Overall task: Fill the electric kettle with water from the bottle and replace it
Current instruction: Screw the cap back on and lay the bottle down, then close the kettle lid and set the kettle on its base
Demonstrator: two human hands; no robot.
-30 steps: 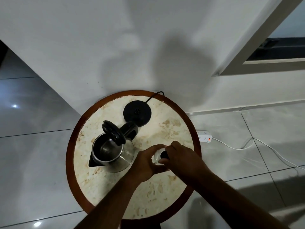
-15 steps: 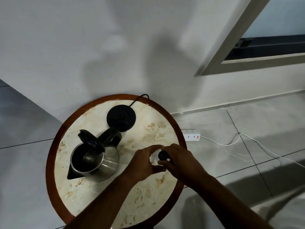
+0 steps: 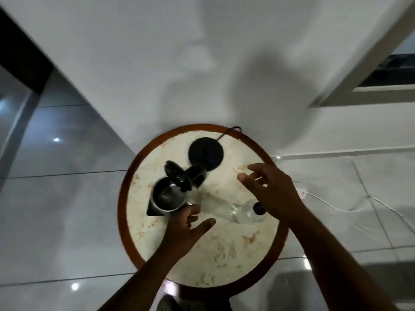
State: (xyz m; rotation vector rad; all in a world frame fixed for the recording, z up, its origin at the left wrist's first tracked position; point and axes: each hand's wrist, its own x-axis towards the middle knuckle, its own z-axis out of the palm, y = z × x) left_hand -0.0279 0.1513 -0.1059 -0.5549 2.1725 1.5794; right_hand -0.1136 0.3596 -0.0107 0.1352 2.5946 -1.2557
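Kettle (image 3: 168, 196) stands lid-up on the table (image 3: 224, 254), off its base (image 3: 206, 153); bottle (image 3: 233, 209), cap on, lies apart from both spread, empty hands, left (image 3: 186, 223) and right (image 3: 274, 191); filling not begun; next: uncap, pour.

kettle (image 3: 167, 198): shiny metal | bottle (image 3: 233, 209): clear plastic | table (image 3: 224, 250): mottled stone top, wood rim | floor (image 3: 56, 221): glossy tile
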